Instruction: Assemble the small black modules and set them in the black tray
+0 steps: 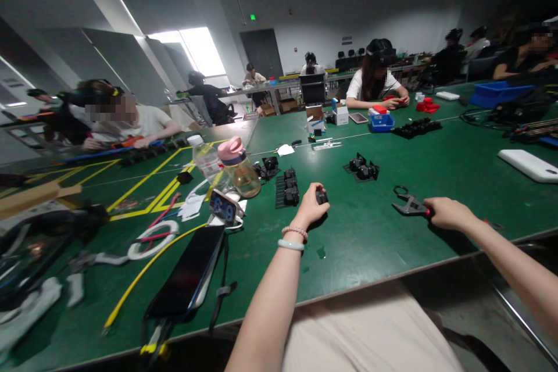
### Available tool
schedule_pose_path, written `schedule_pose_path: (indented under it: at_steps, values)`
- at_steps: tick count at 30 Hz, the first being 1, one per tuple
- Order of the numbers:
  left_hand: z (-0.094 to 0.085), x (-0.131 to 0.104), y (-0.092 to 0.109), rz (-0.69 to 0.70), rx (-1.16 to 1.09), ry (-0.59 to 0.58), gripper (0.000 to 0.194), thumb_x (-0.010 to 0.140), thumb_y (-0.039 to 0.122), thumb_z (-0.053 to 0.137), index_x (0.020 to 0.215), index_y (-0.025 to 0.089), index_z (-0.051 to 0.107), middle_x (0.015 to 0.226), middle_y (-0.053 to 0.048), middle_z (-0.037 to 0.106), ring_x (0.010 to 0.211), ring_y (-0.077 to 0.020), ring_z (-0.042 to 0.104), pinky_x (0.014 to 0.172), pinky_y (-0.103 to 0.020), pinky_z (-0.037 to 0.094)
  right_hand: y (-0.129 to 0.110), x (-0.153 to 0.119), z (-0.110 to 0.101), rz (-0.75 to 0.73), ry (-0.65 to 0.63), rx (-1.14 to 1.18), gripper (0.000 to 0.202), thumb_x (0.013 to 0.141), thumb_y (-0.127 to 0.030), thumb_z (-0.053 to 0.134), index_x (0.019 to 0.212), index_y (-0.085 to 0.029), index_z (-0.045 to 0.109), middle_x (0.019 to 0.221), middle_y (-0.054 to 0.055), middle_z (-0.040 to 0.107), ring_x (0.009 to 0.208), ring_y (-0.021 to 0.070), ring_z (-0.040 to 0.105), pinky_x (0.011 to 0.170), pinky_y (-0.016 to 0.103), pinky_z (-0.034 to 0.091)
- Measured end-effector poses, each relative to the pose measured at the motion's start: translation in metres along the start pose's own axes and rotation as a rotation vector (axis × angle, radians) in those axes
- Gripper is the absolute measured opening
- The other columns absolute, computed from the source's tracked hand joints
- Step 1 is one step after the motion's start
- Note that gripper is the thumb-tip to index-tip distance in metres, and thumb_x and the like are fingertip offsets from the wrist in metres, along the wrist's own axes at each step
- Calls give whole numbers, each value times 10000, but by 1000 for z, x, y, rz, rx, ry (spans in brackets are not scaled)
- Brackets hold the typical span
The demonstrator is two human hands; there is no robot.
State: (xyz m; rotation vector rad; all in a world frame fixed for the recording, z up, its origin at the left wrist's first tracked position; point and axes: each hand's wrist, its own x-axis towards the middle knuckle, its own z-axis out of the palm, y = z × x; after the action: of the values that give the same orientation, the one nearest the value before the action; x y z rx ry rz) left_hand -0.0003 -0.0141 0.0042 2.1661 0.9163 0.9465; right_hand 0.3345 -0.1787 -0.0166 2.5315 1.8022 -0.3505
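Note:
My left hand (pixel 311 206), with a pink beaded bracelet and a pale bangle at the wrist, is closed around a small black part (pixel 321 196) over the green table (pixel 349 256). To the right, my right hand (pixel 444 213) grips the red handles of dark pliers (pixel 410 206), whose jaws point left and stand apart. A row of black parts (pixel 288 187) lies just left of my left hand. More black parts (pixel 362 167) sit beyond and between the two hands.
A pink-lidded bottle (pixel 240 167), a clear bottle (pixel 207 160), a propped phone (pixel 224 207) and a black tablet (pixel 187 273) stand or lie at left, near a yellow cable (pixel 148 267). A blue bin (pixel 382 122) and a white box (pixel 528 165) are farther right. People sit across the table.

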Motion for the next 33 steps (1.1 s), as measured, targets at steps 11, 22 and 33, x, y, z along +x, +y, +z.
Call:
schedule_pose_path:
  at_steps: [11, 22, 33]
  values:
    - [-5, 3, -1, -137, -685, 64, 395, 537, 98, 474, 922, 179, 429, 884, -28, 546, 802, -172, 552, 709, -317, 412, -123, 46, -38, -152, 502, 20, 244, 687, -342, 368, 725, -201, 563, 805, 34, 582, 682, 153, 529, 530, 222, 288]
    - [-12, 5, -1, -261, -1116, 35, 293, 631, 231, 397, 903, 151, 471, 869, -51, 543, 702, -203, 571, 582, -327, 437, -187, 73, -4, -480, 562, 7, 196, 640, -297, 390, 682, -170, 534, 696, 32, 592, 630, 139, 519, 516, 227, 241]
    - [-5, 13, 1, -295, -1182, 39, 237, 685, 273, 380, 759, 108, 533, 718, -41, 546, 654, -152, 527, 614, -300, 440, -185, 72, -10, -571, 515, -57, 218, 644, -320, 380, 684, -170, 533, 679, 38, 590, 609, 148, 515, 500, 244, 203]
